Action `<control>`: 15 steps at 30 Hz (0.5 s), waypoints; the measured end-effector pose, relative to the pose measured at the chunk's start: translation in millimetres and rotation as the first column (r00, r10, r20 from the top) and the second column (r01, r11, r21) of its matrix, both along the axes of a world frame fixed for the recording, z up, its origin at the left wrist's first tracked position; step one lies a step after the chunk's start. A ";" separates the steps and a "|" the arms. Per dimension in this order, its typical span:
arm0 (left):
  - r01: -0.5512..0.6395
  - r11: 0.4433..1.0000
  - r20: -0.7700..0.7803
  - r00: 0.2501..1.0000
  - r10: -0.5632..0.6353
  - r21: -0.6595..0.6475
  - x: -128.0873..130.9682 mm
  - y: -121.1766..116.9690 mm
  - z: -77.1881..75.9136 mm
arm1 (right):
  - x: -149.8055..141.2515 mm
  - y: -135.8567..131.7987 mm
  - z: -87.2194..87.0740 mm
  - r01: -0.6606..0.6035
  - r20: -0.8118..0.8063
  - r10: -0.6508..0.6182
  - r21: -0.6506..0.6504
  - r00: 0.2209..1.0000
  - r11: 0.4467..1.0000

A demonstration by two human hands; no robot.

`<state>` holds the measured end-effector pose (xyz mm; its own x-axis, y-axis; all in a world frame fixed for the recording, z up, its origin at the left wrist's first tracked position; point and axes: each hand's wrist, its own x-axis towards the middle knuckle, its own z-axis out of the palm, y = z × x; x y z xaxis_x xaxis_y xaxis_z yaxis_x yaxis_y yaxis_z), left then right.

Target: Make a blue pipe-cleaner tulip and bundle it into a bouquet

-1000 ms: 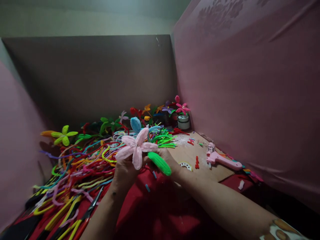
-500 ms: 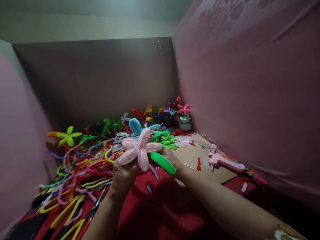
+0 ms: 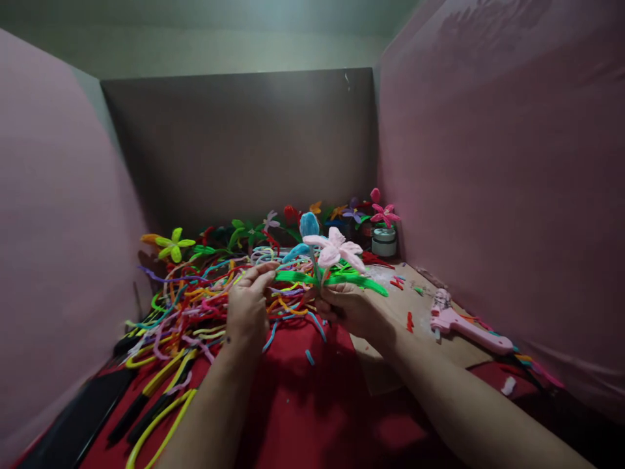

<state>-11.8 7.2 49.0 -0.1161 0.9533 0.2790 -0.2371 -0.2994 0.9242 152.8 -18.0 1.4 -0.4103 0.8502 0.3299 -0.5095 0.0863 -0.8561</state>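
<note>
Right grip [image 3: 351, 307] is pinching the flower sprig [image 3: 334, 250] by its stem [image 3: 316, 266] above the bench [image 3: 303, 417], left grip [image 3: 248, 301] is holding its leaf [image 3: 293, 277], and the petals [image 3: 319, 241] are looking light and crushable, the stem safest

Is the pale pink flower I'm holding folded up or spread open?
Spread open. The pale pink flower has its petals fanned outward from its centre, above the right hand.

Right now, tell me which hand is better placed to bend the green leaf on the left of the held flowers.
The left hand, probably: it pinches the outer end of that green leaf, while the right hand grips the stems below the pink flower and seems needed to steady them.
</note>
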 end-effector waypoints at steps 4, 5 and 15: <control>0.234 0.960 0.112 0.970 -0.218 -0.153 -17.0 22.7 -10.4 | 3.1 -1.7 -0.3 -0.085 -0.009 0.085 0.003 0.996 0.996; 0.239 0.959 0.103 0.969 -0.225 -0.154 -19.5 26.9 -13.5 | 3.5 -2.0 -0.9 -0.107 -0.020 0.107 0.004 0.994 0.994; 0.661 0.743 0.029 0.749 -0.662 -0.104 10.1 -2.1 -15.9 | -0.8 -3.0 -11.0 -0.128 0.040 0.130 -0.051 0.991 0.990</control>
